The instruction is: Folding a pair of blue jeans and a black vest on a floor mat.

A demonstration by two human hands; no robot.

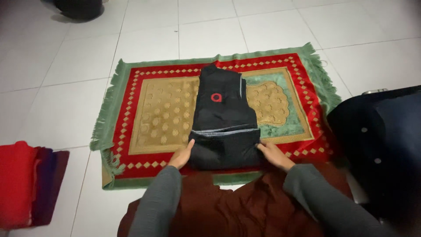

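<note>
A black garment (223, 120) with a small red mark and grey trim lies folded lengthwise on a red, gold and green rug (166, 112). Its near end is folded over into a thick band. My left hand (180, 156) rests flat against the left side of that band. My right hand (274, 154) presses the band's right side, fingers on the cloth. Both arms wear grey sleeves. Neither hand lifts the garment; it stays flat on the rug.
A stack of red and dark purple folded cloth (26, 184) sits on the white tile floor at the left. A dark container with studs (381, 149) stands at the right. Brown fabric (228, 206) covers my lap. A dark object (79, 8) lies at the far top left.
</note>
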